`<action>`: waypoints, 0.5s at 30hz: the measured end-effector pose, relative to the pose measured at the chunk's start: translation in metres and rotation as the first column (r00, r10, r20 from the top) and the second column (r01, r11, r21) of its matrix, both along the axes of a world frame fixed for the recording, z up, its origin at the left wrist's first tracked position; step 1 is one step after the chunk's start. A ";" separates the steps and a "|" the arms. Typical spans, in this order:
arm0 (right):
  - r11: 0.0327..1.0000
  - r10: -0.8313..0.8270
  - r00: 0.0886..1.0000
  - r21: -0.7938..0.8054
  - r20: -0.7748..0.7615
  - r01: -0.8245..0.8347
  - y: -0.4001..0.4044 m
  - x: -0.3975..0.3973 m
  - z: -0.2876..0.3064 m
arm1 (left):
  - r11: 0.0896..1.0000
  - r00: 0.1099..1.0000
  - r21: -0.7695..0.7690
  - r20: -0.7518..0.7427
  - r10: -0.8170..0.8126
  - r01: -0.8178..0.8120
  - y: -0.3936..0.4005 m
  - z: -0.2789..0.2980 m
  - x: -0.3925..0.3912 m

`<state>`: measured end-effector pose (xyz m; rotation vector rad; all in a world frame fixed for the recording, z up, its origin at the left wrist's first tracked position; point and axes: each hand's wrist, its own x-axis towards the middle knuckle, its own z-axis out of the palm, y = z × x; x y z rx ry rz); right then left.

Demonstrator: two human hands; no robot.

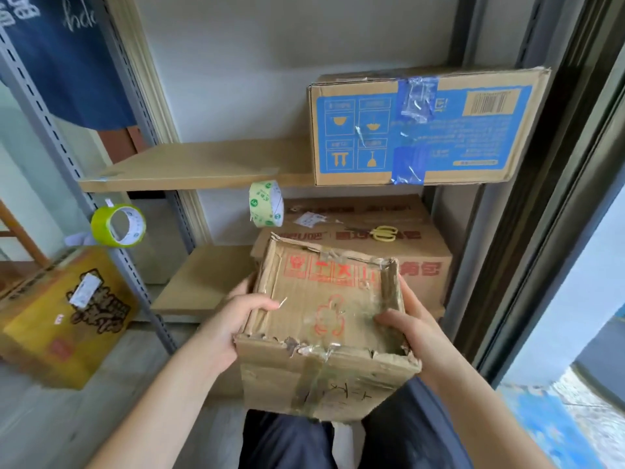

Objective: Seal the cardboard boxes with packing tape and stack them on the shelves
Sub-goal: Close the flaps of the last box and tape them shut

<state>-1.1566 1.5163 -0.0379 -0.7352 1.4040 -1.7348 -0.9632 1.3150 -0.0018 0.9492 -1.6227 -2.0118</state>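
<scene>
Both hands are holding a battered small cardboard box (324, 319) in the air in front of the lower shelf (203, 282): the left hand (233, 319) is gripping its left side with the thumb curled over the top, and the right hand (411, 328) is clasping the right side, thumb on the top face. The box is carrying red handling symbols and a red outline drawing on top, with dark handwriting on its taped front that is too scrawled to read. Behind it, a larger brown box (389, 238) with red characters is sitting at the right end of the lower shelf, yellow scissors (384, 232) lying on top. A blue-printed box (422, 126) with a barcode and blue tape is occupying the right end of the upper shelf (189, 167). One tape roll (266, 208) is hanging below that shelf's front edge, another tape roll (118, 226) by the left upright. A yellow carton (61, 316) is sitting on the floor at left.
</scene>
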 end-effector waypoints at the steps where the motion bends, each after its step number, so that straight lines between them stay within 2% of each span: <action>1: 1.000 0.007 1.000 -0.002 -0.002 -0.007 -0.001 0.003 -0.003 | 0.997 0.999 -0.077 0.035 -0.005 0.008 -0.001 -0.001 0.003; 4: 1.000 0.008 0.994 -0.011 0.109 -0.007 -0.007 0.016 -0.013 | 0.979 0.997 -0.205 0.075 0.034 -0.018 0.003 -0.009 0.013; 7: 0.983 -0.156 0.978 0.123 0.138 0.139 -0.015 0.024 -0.025 | 0.995 0.994 -0.016 -0.042 0.099 -0.100 0.004 -0.022 0.018; 9: 0.963 -0.232 0.958 0.180 0.170 0.202 -0.017 0.027 -0.033 | 0.976 0.986 0.158 -0.042 0.159 -0.150 0.002 -0.028 0.021; 11: 0.943 -0.251 0.943 0.275 0.219 0.187 -0.017 0.030 -0.045 | 0.945 0.971 0.222 0.065 0.230 -0.239 -0.003 -0.036 0.029; 12: 0.934 -0.231 0.951 0.321 0.205 0.158 -0.017 0.032 -0.054 | 0.951 0.969 0.207 0.137 0.204 -0.230 -0.004 -0.040 0.033; 14: 0.919 -0.160 0.966 0.387 0.205 0.071 -0.016 0.038 -0.070 | 0.972 0.961 0.212 0.273 0.039 -0.100 -0.001 -0.047 0.037; 15: 0.916 -0.121 0.960 0.401 0.251 0.011 -0.017 0.042 -0.076 | 0.975 0.941 0.216 0.338 -0.030 -0.047 0.000 -0.052 0.037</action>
